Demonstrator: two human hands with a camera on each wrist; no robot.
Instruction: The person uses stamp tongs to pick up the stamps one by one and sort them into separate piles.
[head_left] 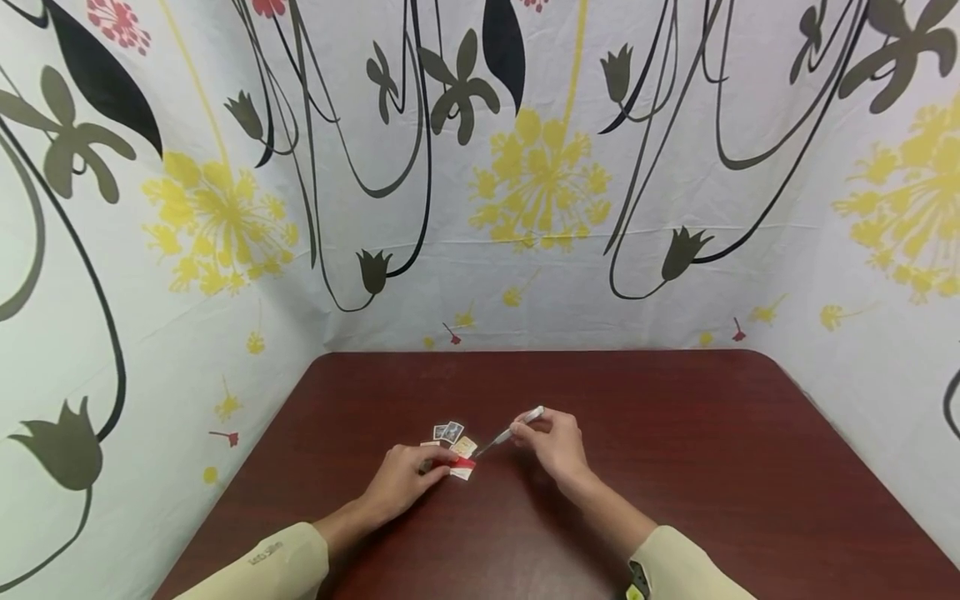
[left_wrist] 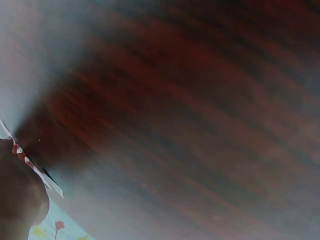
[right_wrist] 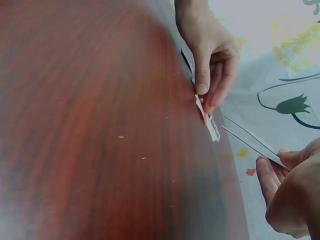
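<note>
Showing red and white paper point(head_left: 464, 466), slim tweezers point(head_left: 503, 436), slightly spread

Khaki sleeves point(head_left: 281, 567) show dark lettering point(head_left: 266, 552) on the left, perhaps a wristband point(head_left: 638, 577) at right.

The left hand point(head_left: 405, 479) hides part of the red-and-white paper point(head_left: 465, 465); the far paper pieces point(head_left: 440, 432) bear prints point(head_left: 453, 431) too small to tell.
</note>
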